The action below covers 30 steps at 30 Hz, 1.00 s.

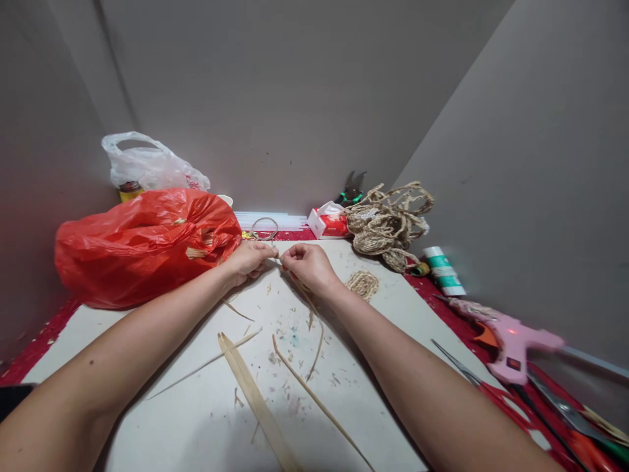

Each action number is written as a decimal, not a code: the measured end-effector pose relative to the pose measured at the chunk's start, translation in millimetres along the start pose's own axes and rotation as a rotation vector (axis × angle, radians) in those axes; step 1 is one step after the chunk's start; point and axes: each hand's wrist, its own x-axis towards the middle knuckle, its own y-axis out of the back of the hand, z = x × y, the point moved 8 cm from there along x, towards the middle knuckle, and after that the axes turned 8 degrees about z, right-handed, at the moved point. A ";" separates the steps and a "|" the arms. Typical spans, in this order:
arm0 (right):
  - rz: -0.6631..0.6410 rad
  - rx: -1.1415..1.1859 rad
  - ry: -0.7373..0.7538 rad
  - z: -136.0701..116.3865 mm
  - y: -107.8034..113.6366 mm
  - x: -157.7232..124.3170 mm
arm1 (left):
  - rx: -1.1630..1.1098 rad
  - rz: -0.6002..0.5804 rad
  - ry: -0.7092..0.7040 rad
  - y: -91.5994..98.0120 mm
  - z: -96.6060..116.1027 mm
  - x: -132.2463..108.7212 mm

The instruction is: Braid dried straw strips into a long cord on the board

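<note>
Both hands meet fingertip to fingertip over the far part of the white board. My left hand [249, 260] is closed in a pinch on the end of a thin dried plant strip. Opposite it, my right hand [310, 267] pinches the same small spot, and the tan strip [320, 334] trails from beneath it toward me. Just beyond the fingertips shows a thin ring [265, 228]; I cannot tell whether it touches them. On the board lie a wide flat strip [255, 400], a narrow strip [314, 396] and a pale thin strip [196, 368].
A red plastic bag [147, 249] bulges at left. Twisted rope [393, 226], a small rope coil [363, 284] and a red tissue pack [329, 221] sit at the back right. A pink glue gun [514, 337] and scissors [457, 362] line the right edge. Scraps dot the white board [162, 426].
</note>
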 end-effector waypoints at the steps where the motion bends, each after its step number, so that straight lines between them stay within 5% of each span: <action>1: -0.006 -0.003 0.000 -0.7 -0.2 -0.6 | 0.004 0.013 0.002 0.7 -0.6 0.4; 5: -0.042 -0.012 0.039 -7.9 2.4 -1.3 | 0.008 0.057 0.006 3.5 -1.5 2.5; 10: 0.137 -0.025 0.183 -20.5 27.4 5.0 | -0.010 0.046 0.022 2.9 -0.5 2.1; 16: -0.165 -0.053 0.015 -2.3 3.5 1.7 | 0.004 0.046 0.028 2.0 0.7 0.2; 23: -0.150 -0.038 -0.049 -5.2 8.9 0.7 | 0.074 0.069 -0.006 1.9 1.0 -1.3; 30: -0.200 -0.040 -0.069 -6.0 -12.8 -16.0 | 0.099 0.090 -0.023 3.9 -3.0 3.7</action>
